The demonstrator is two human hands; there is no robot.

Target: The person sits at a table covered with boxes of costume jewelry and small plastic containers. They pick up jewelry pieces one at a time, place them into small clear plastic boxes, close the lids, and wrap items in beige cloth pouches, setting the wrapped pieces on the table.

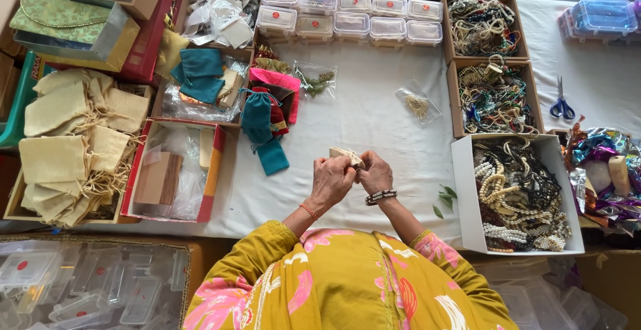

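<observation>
we are looking down from above at a person in a yellow and pink garment, working at a table covered with a white cloth (374,103). both hands are meeting over the cloth, fingers curled together and pinching a small beige drawstring pouch (344,155). the left hand (332,180), wearing a thin orange bracelet at the wrist, is gripping the pouch from the left, while the right hand (375,173), wearing a dark and white beaded bracelet, is closing its fingertips on the pouch's right edge. the pouch is sitting just above the fingertips, held between both hands and raised slightly off the cloth. just left of the fingers, teal and pink fabric pouches (266,124) are lying in a heap. well left of the fingers, a box of beige drawstring bags (67,143) is sitting. to the right of the fingers, a white box of bead necklaces (517,193) is standing open, with a few green leaves (445,198) between it and the right hand. beyond the fingertips, two small clear packets (417,106) are resting on the cloth, and farther off rows of clear lidded containers (350,17) are lining up. blue scissors (561,106) are lying far right.
</observation>
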